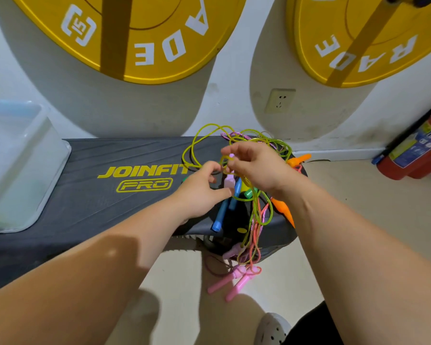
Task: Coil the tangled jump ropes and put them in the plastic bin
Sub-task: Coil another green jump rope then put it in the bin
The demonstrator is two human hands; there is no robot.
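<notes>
The person's left forearm (97, 265), entering from 8 o'clock, and right forearm (353, 235), entering from 4 o'clock, are bare right to the frame edge. The left hand (202, 192) and right hand (256, 168) are bare too. A soft-edged shadow band crosses the left forearm. At 6 o'clock there is a pale grey foam clog with round vent holes (271, 328). Just at its 3 o'clock lies a plain black fabric garment (314, 327); what kind it is cannot be told.

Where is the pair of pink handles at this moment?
In the head view, the pink handles are right of centre, below the front edge of the black platform, above the grey shoe.
</notes>
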